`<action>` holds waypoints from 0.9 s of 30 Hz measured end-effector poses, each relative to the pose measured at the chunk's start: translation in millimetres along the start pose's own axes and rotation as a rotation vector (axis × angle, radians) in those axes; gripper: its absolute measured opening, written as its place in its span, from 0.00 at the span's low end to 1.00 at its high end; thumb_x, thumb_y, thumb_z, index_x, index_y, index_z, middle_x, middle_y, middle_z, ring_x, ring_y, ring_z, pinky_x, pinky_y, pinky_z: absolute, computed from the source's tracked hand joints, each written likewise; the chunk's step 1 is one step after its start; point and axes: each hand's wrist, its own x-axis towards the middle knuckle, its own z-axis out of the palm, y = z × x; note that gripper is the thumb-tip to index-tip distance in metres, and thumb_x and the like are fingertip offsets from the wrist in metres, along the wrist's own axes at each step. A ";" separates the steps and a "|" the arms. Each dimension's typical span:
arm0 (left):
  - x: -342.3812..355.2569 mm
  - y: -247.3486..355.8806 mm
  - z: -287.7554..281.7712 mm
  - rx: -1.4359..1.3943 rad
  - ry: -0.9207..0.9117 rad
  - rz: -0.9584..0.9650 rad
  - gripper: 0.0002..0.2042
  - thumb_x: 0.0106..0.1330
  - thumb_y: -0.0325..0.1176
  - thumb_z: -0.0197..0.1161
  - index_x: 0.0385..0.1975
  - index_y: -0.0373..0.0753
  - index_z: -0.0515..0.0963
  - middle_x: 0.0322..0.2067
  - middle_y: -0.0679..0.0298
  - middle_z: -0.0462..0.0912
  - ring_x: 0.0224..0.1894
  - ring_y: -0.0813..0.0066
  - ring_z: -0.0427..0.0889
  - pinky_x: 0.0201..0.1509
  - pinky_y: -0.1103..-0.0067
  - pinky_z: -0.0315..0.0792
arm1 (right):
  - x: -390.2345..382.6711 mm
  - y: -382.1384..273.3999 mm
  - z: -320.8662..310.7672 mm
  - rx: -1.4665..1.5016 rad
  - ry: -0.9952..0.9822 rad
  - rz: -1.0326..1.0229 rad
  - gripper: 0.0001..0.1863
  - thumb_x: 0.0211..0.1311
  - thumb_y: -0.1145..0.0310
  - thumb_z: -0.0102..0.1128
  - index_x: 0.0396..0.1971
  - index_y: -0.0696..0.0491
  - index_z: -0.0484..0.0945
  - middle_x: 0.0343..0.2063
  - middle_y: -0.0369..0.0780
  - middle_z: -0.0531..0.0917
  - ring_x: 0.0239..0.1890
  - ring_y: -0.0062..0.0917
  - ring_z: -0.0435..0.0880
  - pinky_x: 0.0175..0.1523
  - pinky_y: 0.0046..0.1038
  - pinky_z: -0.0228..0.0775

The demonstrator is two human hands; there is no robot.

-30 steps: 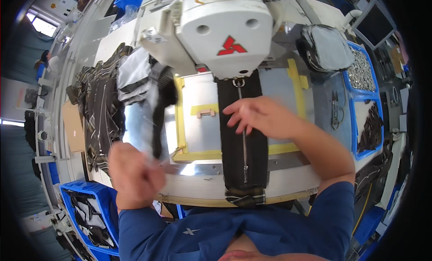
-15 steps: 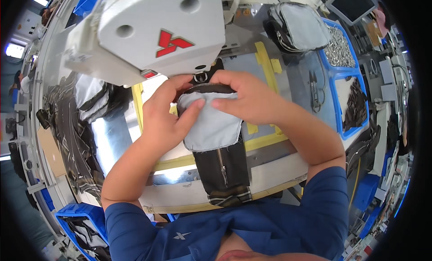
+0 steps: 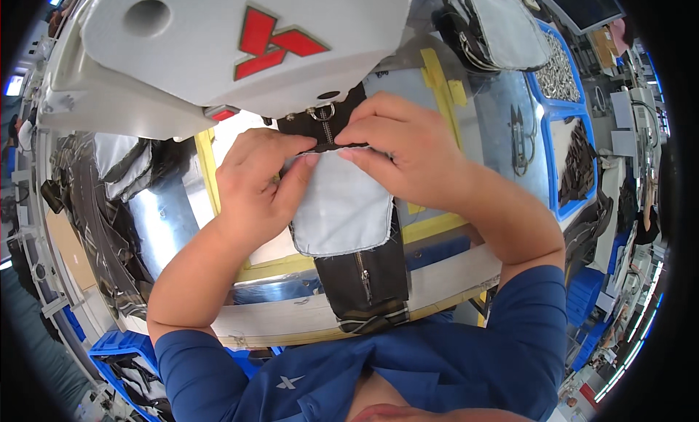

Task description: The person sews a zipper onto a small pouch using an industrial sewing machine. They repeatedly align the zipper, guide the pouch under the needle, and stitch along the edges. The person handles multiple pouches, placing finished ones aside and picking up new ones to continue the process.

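My left hand [image 3: 262,182] and my right hand [image 3: 400,152] pinch the top edge of a pale grey fabric piece [image 3: 338,214] between thumbs and fingers. This piece, with a dark upper edge and rounded lower corners, lies over a long black fabric strip [image 3: 353,284] with a metal zipper and plaid lower end. The strip rests on a plate framed by yellow tape [image 3: 429,229]. Just beyond my fingertips, a metal D-ring [image 3: 322,115] sits on the strip below the white sewing machine head [image 3: 189,50].
Plaid fabric [image 3: 102,233] and lined pieces [image 3: 116,160] lie left. A pouch stack [image 3: 502,29] is at the back right. Blue trays hold metal parts [image 3: 553,69] and dark pieces [image 3: 575,163] beside long scissors [image 3: 520,142]. A blue bin [image 3: 124,353] stands lower left.
Both hands have come together on the grey piece, now laid over the zipper strip. Since half a second ago their fingers have shifted along its top edge, exposing more zipper above it.
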 end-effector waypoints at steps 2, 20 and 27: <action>-1.9 3.4 0.0 -0.023 -0.012 -0.078 0.10 0.58 0.22 0.76 0.39 0.38 0.88 0.33 0.60 0.88 0.35 0.63 0.83 0.38 0.71 0.77 | 0.2 0.2 -0.6 0.009 -0.029 0.024 0.05 0.64 0.71 0.72 0.39 0.53 0.87 0.38 0.38 0.84 0.36 0.36 0.86 0.40 0.36 0.80; -0.9 4.6 3.9 -0.043 -0.051 0.065 0.11 0.54 0.20 0.74 0.37 0.37 0.86 0.29 0.62 0.85 0.31 0.65 0.79 0.34 0.72 0.74 | 4.3 1.1 0.9 0.236 -0.083 0.096 0.05 0.62 0.69 0.72 0.35 0.53 0.88 0.30 0.40 0.85 0.33 0.35 0.85 0.36 0.34 0.77; 0.0 11.9 -2.4 -0.122 -0.165 -0.165 0.08 0.60 0.23 0.73 0.38 0.36 0.87 0.28 0.61 0.84 0.26 0.65 0.80 0.31 0.73 0.73 | 1.9 4.4 2.0 0.182 -0.077 0.062 0.05 0.61 0.71 0.72 0.35 0.53 0.88 0.30 0.39 0.86 0.33 0.35 0.85 0.36 0.34 0.77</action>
